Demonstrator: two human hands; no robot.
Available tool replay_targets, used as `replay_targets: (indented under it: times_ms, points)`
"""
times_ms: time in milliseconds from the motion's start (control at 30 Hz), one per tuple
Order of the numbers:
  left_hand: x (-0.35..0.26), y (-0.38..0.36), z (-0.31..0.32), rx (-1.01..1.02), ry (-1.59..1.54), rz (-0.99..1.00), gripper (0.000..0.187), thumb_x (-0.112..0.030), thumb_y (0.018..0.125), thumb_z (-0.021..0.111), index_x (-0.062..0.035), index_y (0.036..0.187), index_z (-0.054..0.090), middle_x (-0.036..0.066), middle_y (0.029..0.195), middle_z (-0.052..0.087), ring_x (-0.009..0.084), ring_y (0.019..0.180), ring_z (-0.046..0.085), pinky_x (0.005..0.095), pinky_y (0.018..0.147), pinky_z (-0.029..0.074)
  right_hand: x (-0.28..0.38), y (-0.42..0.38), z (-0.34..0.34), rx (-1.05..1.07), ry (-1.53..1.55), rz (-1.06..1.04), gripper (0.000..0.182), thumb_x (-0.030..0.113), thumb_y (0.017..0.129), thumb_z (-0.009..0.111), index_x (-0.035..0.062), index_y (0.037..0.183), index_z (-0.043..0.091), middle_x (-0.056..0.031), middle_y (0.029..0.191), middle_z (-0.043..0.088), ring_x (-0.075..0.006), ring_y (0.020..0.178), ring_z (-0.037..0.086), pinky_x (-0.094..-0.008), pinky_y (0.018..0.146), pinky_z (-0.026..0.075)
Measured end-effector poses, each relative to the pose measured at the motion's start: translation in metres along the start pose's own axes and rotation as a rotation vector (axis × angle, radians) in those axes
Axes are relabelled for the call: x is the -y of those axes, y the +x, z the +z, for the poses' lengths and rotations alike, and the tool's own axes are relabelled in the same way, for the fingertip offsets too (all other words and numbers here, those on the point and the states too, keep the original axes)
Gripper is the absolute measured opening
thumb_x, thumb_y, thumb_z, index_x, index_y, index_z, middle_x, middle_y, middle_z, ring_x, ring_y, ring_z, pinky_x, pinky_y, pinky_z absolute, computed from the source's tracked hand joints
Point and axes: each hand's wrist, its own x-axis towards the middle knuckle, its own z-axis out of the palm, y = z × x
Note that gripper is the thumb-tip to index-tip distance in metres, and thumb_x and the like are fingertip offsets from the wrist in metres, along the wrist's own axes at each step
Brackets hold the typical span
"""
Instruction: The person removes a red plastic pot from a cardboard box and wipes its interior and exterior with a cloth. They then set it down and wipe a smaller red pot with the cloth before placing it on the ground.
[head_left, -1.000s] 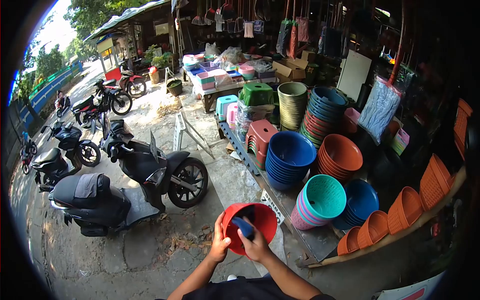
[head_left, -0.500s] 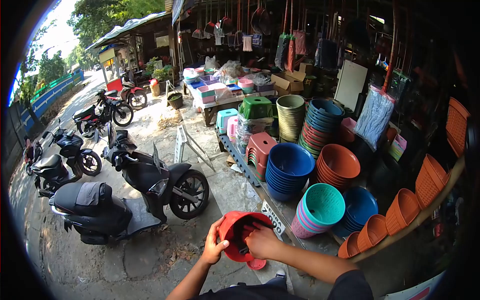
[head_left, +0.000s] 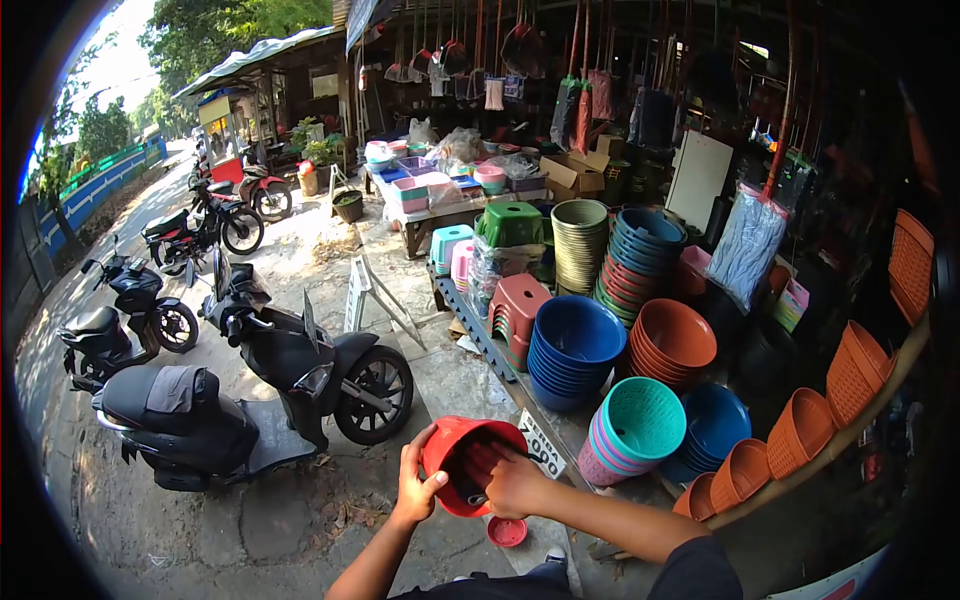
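My left hand (head_left: pixel 415 482) is closed on the left side of a red plastic pot (head_left: pixel 445 455), thumb in front and fingers around the outside. The pot is tilted, with its mouth toward me. My right hand (head_left: pixel 515 485) reaches over the rim into it, fingers stretched out against the shaded inside wall. A small dark item (head_left: pixel 478 498) shows near the thumb inside the pot, too dim to name. Below the pot, near my shoe, lies a small red dish (head_left: pixel 507 532).
To the left a black scooter (head_left: pixel 270 390) is parked. Ahead stands a price sign (head_left: pixel 543 445). On the right are stacked teal baskets (head_left: pixel 645 420), blue buckets (head_left: pixel 575 345), orange pots (head_left: pixel 672 340) and several orange wall planters (head_left: pixel 803 432) along a pole.
The pot and both hands have shifted slightly left and up, and more of the red dish below is uncovered. My right hand stays inside the pot.
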Motion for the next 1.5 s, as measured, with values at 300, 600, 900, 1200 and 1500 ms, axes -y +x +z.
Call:
replay_targets:
  times_ms: [300,600,900,1200,1500]
  points:
    - [0.025,-0.012,0.011,-0.024,-0.324,-0.065,0.102,-0.067,0.075,0.057,0.0038,0.144,0.031,0.020,0.143,0.040,0.0279,0.131,0.041,0.0407,0.111,0.030,0.044,0.017,0.019,0.300,1.044,0.022,0.085,0.059,0.099,0.026,-0.0160,0.139,0.029,-0.0311,0.154,0.005,-0.0370,0.146,0.005,-0.0479,0.118,0.007]
    - [0.027,-0.038,0.020,-0.014,-0.330,-0.085,0.103,-0.071,0.078,0.051,0.0035,0.145,0.030,0.020,0.139,0.043,0.0283,0.129,0.044,0.0401,0.109,0.032,0.058,0.026,-0.029,-0.068,2.482,0.357,0.049,0.045,0.102,0.039,0.0014,0.120,0.051,-0.0081,0.115,0.058,-0.0162,0.110,0.055,-0.0326,0.101,0.040]
    - [0.035,-0.048,0.006,-0.169,-0.348,-0.035,0.105,-0.070,0.075,0.058,0.0001,0.146,0.026,0.017,0.141,0.040,0.0277,0.130,0.041,0.0423,0.110,0.030,0.019,0.002,-0.026,-0.818,2.842,0.460,0.050,0.038,0.101,0.042,-0.0049,0.124,0.051,-0.0202,0.127,0.058,-0.0341,0.119,0.053,-0.0470,0.107,0.035]
    - [0.026,-0.049,-0.001,-0.233,-0.399,-0.143,0.093,-0.068,0.083,0.049,-0.0013,0.145,0.027,0.015,0.142,0.040,0.0252,0.133,0.038,0.0411,0.112,0.028,0.048,-0.042,-0.025,-0.586,0.902,0.327,0.059,0.023,0.088,0.055,-0.0026,0.139,0.041,-0.0236,0.136,0.049,-0.0350,0.129,0.046,-0.0429,0.110,0.031]
    - [0.012,-0.071,-0.002,-0.100,-0.620,-1.006,0.072,-0.060,0.087,0.053,-0.0156,0.142,0.042,0.012,0.144,0.041,0.0301,0.129,0.043,0.0466,0.109,0.029,0.081,-0.026,-0.008,-0.283,0.546,0.236,0.037,0.007,0.074,0.060,0.0087,0.111,0.060,-0.0029,0.093,0.065,-0.0239,0.092,0.062,-0.0407,0.085,0.042]
